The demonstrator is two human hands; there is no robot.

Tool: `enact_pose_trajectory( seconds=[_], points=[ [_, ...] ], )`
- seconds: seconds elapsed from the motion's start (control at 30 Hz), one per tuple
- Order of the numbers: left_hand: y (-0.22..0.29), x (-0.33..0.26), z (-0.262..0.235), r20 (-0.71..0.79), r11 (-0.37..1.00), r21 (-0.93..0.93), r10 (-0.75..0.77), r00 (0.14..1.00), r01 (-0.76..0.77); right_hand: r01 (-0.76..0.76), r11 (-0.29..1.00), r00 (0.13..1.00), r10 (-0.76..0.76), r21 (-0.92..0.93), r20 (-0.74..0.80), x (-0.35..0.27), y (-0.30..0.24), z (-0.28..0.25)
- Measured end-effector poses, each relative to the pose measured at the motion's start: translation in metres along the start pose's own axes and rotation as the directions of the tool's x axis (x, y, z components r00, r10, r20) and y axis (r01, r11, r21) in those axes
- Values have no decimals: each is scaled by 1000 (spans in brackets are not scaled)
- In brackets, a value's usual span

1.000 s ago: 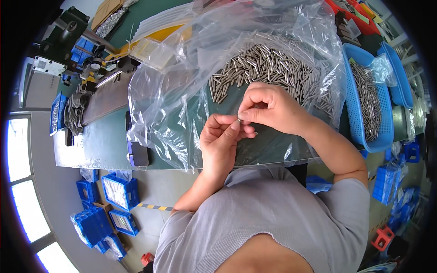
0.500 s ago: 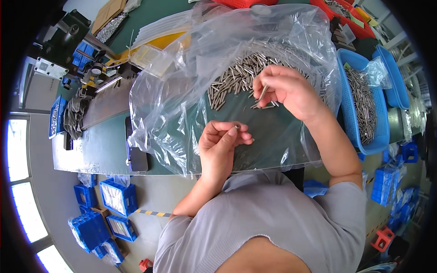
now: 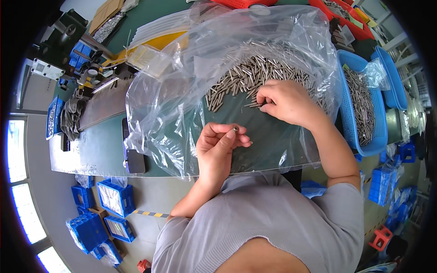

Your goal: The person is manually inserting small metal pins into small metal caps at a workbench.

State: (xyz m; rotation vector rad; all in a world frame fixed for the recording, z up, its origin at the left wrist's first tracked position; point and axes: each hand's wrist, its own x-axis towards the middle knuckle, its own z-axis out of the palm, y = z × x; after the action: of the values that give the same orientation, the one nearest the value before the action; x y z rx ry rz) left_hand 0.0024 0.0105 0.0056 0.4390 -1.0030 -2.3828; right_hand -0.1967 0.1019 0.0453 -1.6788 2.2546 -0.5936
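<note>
A heap of small metal pins [image 3: 255, 75] lies on a large clear plastic bag [image 3: 182, 91] spread over the green table [image 3: 100, 152]. My right hand [image 3: 284, 102] rests at the near edge of the heap, its fingertips pinching a few pins [image 3: 253, 105]. My left hand [image 3: 221, 145] hovers nearer to me above the bag, fingers curled, with a small metal pin [image 3: 235, 129] pinched between thumb and forefinger. The two hands are apart.
A blue basket [image 3: 362, 104] with more metal pins stands at the right, another blue tray [image 3: 389, 77] beyond it. A dark phone [image 3: 134, 159] lies at the table's near edge. Machine parts [image 3: 86, 75] crowd the left. Blue crates [image 3: 111, 198] sit on the floor.
My hands, together a second ago, have separated: the right hand reached out to the pin heap and settled at its near edge. The left hand stayed holding its pin.
</note>
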Motion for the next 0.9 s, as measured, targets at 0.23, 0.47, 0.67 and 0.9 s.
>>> enact_pose_trajectory(
  seconds=[0.23,0.47,0.67,0.9],
  points=[
    [-2,0,-2,8,1000,0,5,1000,-5,59,998,998,-59,-2,-36,1,-3,11],
    [-2,-1,-3,12,1000,2,10,1000,-11,76,997,997,-75,21,-30,0,-4,11],
    [0,0,-3,17,1000,-3,-10,1000,10,128,936,991,-111,329,-69,0,-15,-1],
    [1,0,-1,17,999,17,-29,999,29,188,872,980,-198,453,-24,-2,-22,5]
  ],
)
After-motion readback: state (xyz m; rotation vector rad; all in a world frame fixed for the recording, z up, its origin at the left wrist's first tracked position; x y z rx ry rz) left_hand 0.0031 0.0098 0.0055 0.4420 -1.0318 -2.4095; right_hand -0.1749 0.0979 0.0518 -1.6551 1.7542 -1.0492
